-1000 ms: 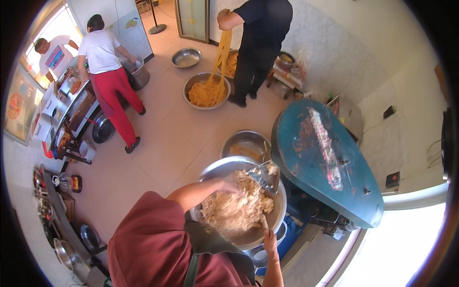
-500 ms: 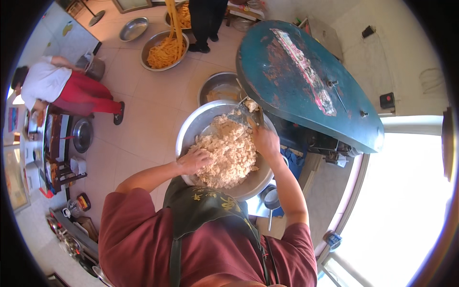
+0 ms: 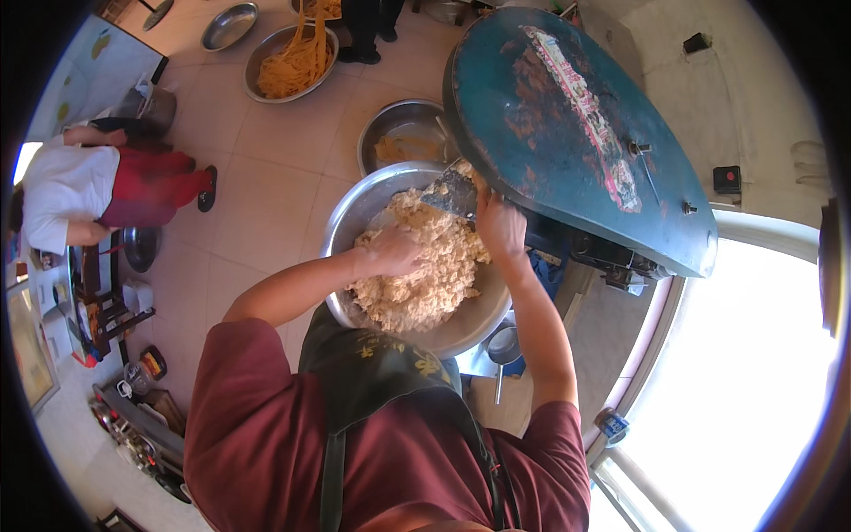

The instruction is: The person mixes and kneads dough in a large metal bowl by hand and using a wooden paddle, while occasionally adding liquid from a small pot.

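A wide metal basin (image 3: 347, 213) in front of my body holds a heap of pale, crumbly dough (image 3: 412, 293). My left hand (image 3: 390, 252) rests on the heap's upper part, its fingers curled and partly sunk into the dough. At the basin's far right, my right hand (image 3: 499, 223) is closed at a dark, flat dough scraper (image 3: 450, 193) smeared with dough. The scraper's blade slants over the dough's far edge. My right fingertips are partly hidden beside the rim of the green machine cover.
The worn green machine cover (image 3: 550, 133) overhangs the basin's right side. Beyond the basin sits another metal bowl (image 3: 377, 133) with yellowish scraps. A bowl of orange strips (image 3: 288, 75) stands farther off. A small saucepan (image 3: 504, 346) lies at right; a person in red trousers (image 3: 146, 186) bends at left.
My left hand has moved up and right across the dough. My right hand has shifted slightly right and up, closer to the machine's edge. The person at left has leaned lower.
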Demonstrator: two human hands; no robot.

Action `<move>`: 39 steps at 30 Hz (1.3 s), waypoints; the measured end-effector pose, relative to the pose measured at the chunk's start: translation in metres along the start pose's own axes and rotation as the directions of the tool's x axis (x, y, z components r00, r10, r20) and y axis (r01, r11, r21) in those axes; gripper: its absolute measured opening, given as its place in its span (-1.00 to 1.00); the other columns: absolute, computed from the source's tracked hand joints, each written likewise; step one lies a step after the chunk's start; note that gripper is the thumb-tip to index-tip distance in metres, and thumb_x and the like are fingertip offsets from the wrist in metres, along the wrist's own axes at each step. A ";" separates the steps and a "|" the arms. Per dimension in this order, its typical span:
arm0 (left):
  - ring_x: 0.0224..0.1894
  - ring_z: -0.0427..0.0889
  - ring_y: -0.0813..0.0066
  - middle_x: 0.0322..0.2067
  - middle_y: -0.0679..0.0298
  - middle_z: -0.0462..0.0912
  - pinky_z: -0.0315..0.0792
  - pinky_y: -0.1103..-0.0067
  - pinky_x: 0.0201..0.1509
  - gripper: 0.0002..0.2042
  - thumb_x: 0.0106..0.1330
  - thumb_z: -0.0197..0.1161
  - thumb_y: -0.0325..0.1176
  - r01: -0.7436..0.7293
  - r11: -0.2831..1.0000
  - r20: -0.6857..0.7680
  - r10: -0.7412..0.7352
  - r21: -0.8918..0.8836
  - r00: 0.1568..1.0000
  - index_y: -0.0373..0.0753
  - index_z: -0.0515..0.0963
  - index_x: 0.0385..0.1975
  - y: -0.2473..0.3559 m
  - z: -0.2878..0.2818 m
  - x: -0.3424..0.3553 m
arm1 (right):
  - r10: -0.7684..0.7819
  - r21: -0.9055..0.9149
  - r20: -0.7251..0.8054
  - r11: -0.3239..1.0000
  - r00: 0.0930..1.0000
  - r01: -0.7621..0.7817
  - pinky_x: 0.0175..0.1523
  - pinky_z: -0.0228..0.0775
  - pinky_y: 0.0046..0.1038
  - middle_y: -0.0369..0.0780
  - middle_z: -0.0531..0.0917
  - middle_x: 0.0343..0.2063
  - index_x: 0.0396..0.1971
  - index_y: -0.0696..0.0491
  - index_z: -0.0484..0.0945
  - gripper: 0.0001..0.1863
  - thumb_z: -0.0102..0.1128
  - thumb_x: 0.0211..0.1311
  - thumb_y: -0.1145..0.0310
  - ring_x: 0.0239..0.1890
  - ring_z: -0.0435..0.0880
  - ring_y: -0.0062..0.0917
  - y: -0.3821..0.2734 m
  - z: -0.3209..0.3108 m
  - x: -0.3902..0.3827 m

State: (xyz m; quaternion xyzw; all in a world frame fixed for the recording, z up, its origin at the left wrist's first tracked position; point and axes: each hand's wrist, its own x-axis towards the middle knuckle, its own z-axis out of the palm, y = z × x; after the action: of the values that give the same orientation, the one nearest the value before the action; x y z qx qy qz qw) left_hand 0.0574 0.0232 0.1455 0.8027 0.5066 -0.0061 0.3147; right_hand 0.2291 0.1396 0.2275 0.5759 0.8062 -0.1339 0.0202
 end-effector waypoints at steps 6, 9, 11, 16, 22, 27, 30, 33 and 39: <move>-0.25 0.68 0.30 -0.25 0.00 0.65 0.63 0.35 -0.25 -0.66 0.38 0.12 -0.22 0.252 0.936 0.170 -0.215 -0.244 0.962 -0.38 0.49 -0.03 -0.027 0.025 0.096 | -0.358 -0.203 -0.408 0.933 0.840 0.298 -0.32 0.56 -0.11 0.06 0.66 -0.56 -0.40 0.20 0.59 -0.61 0.07 0.34 0.12 -0.48 0.70 -0.04 0.010 0.033 0.028; -0.41 0.65 0.38 -0.40 0.11 0.65 0.60 0.45 -0.40 -0.53 0.31 0.18 -0.05 0.198 0.980 0.125 -0.192 -0.035 0.973 -0.25 0.45 0.08 -0.042 0.053 0.107 | -0.055 -0.125 -0.142 0.991 0.988 0.038 -0.30 0.58 -0.15 0.00 0.69 -0.53 -0.47 0.15 0.57 -0.62 0.09 0.33 0.12 -0.45 0.72 -0.07 0.010 0.036 0.001; -0.42 0.65 0.35 -0.40 0.15 0.66 0.61 0.40 -0.36 -0.53 0.32 0.18 -0.06 0.223 0.973 0.179 -0.210 -0.057 0.961 -0.22 0.44 0.11 -0.036 0.045 0.097 | -0.034 -0.136 -0.031 0.990 0.999 0.030 -0.33 0.58 -0.18 -0.04 0.69 -0.51 -0.46 0.13 0.57 -0.66 0.08 0.33 0.14 -0.46 0.71 -0.12 0.005 0.029 -0.007; -0.04 0.59 0.30 -0.12 0.13 0.62 0.47 0.25 0.17 -0.41 0.18 0.33 -0.23 -0.029 1.000 -0.024 0.029 -0.012 0.999 -0.08 0.37 0.26 -0.044 0.064 0.044 | -0.172 -0.151 -0.131 0.977 0.976 0.152 -0.39 0.54 -0.21 -0.04 0.68 -0.37 -0.24 0.05 0.62 -0.79 0.05 0.31 0.30 -0.48 0.68 -0.18 0.004 0.041 0.016; 0.20 0.46 0.19 0.14 0.16 0.51 0.20 0.16 0.42 -0.43 0.13 0.21 -0.58 -0.028 0.997 -0.126 0.019 -0.072 0.992 -0.09 0.42 0.22 -0.016 0.048 0.009 | -0.198 -0.157 -0.286 0.975 0.938 0.158 -0.46 0.54 -0.18 -0.04 0.65 -0.60 -0.33 0.14 0.56 -0.68 0.05 0.35 0.16 -0.56 0.68 -0.16 0.013 0.062 0.028; 0.18 0.45 0.04 0.13 0.00 0.45 0.26 0.25 0.35 -0.47 0.10 0.16 -0.68 -0.082 0.890 -0.339 -0.085 -0.448 0.937 -0.32 0.39 0.16 -0.006 0.045 -0.018 | 0.006 -0.147 -0.195 0.988 0.981 -0.035 -0.44 0.54 -0.19 -0.09 0.65 -0.67 -0.49 0.15 0.58 -0.64 0.05 0.35 0.16 -0.56 0.68 -0.15 0.011 0.065 -0.011; 0.12 0.51 -0.01 0.08 -0.10 0.48 0.43 0.30 0.18 -0.45 0.10 0.09 -0.69 -0.084 0.816 -0.303 -0.114 -0.572 0.946 -0.29 0.36 0.18 -0.001 0.040 -0.015 | -0.111 -0.061 -0.203 0.993 0.973 0.101 -0.45 0.56 -0.19 0.03 0.64 -0.64 -0.50 0.13 0.49 -0.62 0.04 0.36 0.10 -0.60 0.68 -0.13 0.012 0.065 0.023; 0.03 0.56 -0.07 0.04 -0.15 0.48 0.46 0.25 0.09 -0.43 0.15 0.10 -0.63 -0.107 0.830 -0.361 -0.119 -0.547 0.925 -0.29 0.26 0.25 0.000 0.045 -0.016 | -0.056 -0.046 -0.187 0.998 0.981 0.048 -0.42 0.56 -0.16 0.02 0.65 -0.62 -0.44 0.14 0.51 -0.64 0.02 0.38 0.12 -0.54 0.69 -0.11 0.014 0.059 0.014; -0.39 0.65 0.04 -0.39 0.01 0.63 0.50 0.22 -0.32 -0.44 0.22 0.18 -0.49 0.226 0.786 0.039 -0.249 -0.575 0.968 -0.23 0.23 0.26 0.016 0.035 -0.017 | -0.176 -0.175 -0.141 0.973 0.974 0.150 -0.32 0.57 -0.17 -0.05 0.70 -0.47 -0.25 0.15 0.55 -0.71 -0.01 0.34 0.22 -0.43 0.72 -0.15 0.021 0.051 0.022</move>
State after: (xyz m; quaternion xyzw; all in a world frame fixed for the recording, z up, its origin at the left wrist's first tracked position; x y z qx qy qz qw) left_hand 0.0725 -0.0134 0.1307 0.6000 0.5874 0.1231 0.5289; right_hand 0.2351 0.1535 0.1707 0.5127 0.8582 -0.0233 -0.0065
